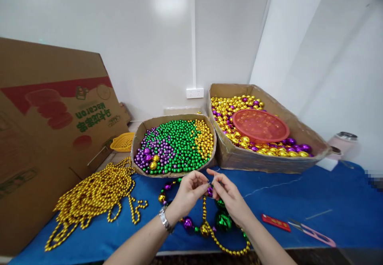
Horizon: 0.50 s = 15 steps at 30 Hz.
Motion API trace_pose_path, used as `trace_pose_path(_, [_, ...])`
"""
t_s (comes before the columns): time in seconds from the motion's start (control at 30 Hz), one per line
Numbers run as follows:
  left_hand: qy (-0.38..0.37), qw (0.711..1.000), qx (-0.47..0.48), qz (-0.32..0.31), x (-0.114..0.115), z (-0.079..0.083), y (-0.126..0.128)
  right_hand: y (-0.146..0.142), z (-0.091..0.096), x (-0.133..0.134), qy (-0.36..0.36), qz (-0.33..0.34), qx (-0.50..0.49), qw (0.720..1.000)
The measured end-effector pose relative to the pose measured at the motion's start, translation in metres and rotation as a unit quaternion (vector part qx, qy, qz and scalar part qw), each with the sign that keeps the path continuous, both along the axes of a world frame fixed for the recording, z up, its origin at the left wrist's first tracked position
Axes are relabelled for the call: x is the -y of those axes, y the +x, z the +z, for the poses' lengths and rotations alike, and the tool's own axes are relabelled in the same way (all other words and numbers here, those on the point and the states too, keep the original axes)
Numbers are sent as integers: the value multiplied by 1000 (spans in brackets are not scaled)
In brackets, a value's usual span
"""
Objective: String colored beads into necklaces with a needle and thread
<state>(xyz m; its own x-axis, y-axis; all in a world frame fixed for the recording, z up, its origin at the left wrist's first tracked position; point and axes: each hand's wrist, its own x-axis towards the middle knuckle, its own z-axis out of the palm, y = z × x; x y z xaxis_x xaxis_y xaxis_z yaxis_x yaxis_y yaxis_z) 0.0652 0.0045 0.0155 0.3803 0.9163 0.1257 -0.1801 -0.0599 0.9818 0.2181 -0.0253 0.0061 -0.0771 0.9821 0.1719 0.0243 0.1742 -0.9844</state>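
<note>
My left hand (191, 189), with a metal watch on its wrist, and my right hand (229, 195) meet over the front of the blue-covered table. Both are closed, fingertips pinching a thin pale string (259, 187) whose tail trails off to the right. A purple bead (210, 192) sits between the fingertips, partly hidden. Below them lies a bead necklace (204, 230) of gold, purple and green beads, with a large shiny green bead (223, 221) under my right hand and a purple bead (188, 224) near my left wrist. The hands cover part of the necklace.
Behind stand a box of small green, purple and gold beads (176, 145) and a larger carton (257, 161) with a red bowl (260, 126). Gold bead strands (98, 193) and a macaron carton (56, 137) are left. Pink scissors (317, 234) and a red packet (275, 222) lie right.
</note>
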Motion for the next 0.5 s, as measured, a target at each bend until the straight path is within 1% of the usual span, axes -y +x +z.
trace_pose_path(0.17, [33, 999, -29, 4, 2, 5, -2, 4, 1, -5, 26, 3, 85, 996])
trace_pose_path(0.27, [78, 995, -55, -6, 2, 6, -5, 14, 6, -7, 58, -1, 162, 985])
trace_pose_path(0.37, [184, 977, -105, -12, 2, 8, -8, 23, 14, -5, 95, 16, 232, 968])
trace_pose_path(0.43, [257, 954, -151, -6, 3, 8, -10, 28, 18, -3, 114, 30, 266, 957])
trace_pose_path(0.5, [307, 932, -195, 3, 5, 8, -11, 30, 21, 0, 126, 39, 292, 947])
